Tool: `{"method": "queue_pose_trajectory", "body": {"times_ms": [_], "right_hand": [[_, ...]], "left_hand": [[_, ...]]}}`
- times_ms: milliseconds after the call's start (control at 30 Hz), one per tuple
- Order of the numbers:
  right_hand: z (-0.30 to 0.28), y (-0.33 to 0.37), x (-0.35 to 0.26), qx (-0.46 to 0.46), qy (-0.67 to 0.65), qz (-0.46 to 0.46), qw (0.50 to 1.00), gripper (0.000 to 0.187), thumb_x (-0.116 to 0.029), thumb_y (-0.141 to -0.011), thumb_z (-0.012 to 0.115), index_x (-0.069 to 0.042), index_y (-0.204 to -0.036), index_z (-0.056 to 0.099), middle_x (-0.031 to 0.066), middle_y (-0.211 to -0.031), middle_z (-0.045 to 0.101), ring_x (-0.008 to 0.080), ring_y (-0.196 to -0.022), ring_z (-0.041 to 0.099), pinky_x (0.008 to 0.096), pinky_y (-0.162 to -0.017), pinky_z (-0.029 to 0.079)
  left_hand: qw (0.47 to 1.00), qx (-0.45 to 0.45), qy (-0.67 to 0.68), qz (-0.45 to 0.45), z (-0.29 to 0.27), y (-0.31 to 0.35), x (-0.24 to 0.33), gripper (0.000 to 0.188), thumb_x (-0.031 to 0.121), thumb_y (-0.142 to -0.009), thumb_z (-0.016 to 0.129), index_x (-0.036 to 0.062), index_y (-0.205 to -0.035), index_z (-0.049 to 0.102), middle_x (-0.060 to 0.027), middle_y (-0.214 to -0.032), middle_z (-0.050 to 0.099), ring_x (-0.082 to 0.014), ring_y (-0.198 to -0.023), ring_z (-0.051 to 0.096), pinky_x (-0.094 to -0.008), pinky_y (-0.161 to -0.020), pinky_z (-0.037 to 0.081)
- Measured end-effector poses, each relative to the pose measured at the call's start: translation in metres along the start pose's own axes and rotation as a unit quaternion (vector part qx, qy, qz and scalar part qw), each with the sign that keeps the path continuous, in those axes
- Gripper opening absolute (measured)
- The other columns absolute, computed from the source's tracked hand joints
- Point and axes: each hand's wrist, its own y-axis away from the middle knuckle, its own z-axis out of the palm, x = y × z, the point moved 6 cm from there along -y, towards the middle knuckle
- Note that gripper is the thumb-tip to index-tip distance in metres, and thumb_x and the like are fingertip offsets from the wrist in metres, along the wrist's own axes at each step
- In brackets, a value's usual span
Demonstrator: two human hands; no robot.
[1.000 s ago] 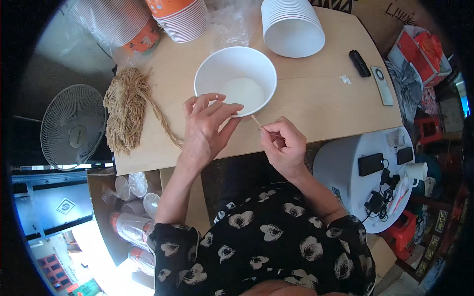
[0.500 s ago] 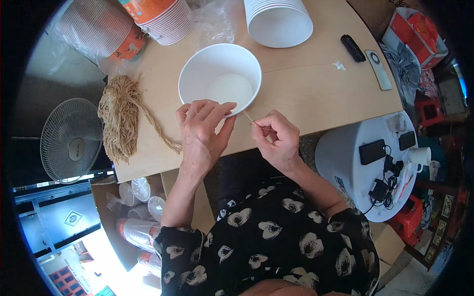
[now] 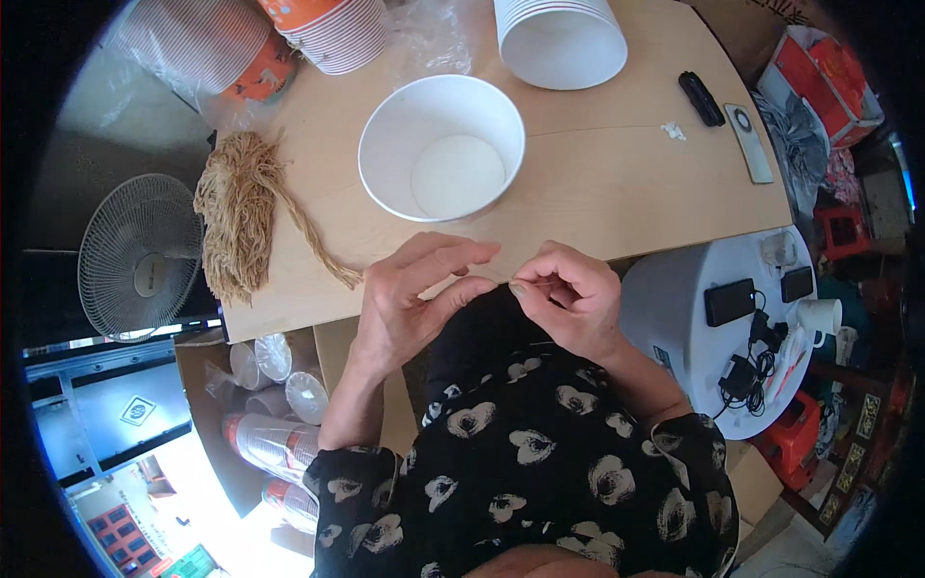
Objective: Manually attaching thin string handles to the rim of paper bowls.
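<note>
- A pale wood-toned table (image 3: 626, 183) carries a white tub (image 3: 441, 144), its mouth facing up, near the front edge and just beyond the hands.
- Left of the tub lies a bundle of tan cord (image 3: 236, 217), a twisted tail running toward the left wrist.
- To the right are white scraps (image 3: 673, 131), a black object (image 3: 700, 98) and a pale flat slab (image 3: 749, 144).
- A fan (image 3: 140, 255) stands beyond the table's left side; below it, a carton holds plastic-wrapped cups (image 3: 275, 443).
- At right, a round white surface (image 3: 665, 289) bears two dark devices, tangled cables (image 3: 742, 376) and a white mug (image 3: 819, 313).
- The upper border cuts off the white tub stack (image 3: 562, 50) and the orange-patterned stack (image 3: 337, 39); the black object's kind is unclear.
- The right hand (image 3: 576, 297) is pinched, thumb against forefinger, on a thin pale strand (image 3: 507, 281), barely visible, over the person's lap.
- The left hand (image 3: 405, 297) faces it, forefinger raised off the thumb, whose tip nearly meets the right fingertips; whether it grips the strand I cannot tell.
- Both forearms rise from the dark patterned sleeves, wrists angled inward.
</note>
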Motion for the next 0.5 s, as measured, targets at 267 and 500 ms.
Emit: {"method": "queue_pose_trajectory", "body": {"times_ms": [267,500], "right_hand": [[0.002,0.008,0.007,-0.037,-0.019,0.07,0.997,0.008,0.004,-0.089,0.072,0.003,-0.095,0.067,-0.0007,-0.08,0.063,0.0004,-0.065,0.052,0.018,-0.053,0.039],[0.003,0.009,0.007,-0.018,0.008,0.029,0.999,0.011,0.005,-0.086,0.075,0.002,-0.096,0.07,0.0,-0.078,0.064,0.0007,-0.064,0.053,0.0179,-0.056,0.042]], "left_hand": [[0.999,-0.033,-0.021,0.012,0.004,0.005,-0.003,0.012,0.003,-0.084,0.078,0.0018,-0.094,0.071,-0.008,-0.089,0.07,-0.0227,-0.082,0.067,-0.0336,-0.07,0.054],[0.989,-0.02,-0.115,0.085,0.008,0.004,0.006,0.008,0.003,-0.087,0.073,0.0008,-0.089,0.065,-0.01,-0.08,0.061,-0.0289,-0.075,0.059,-0.0379,-0.066,0.049]]}}
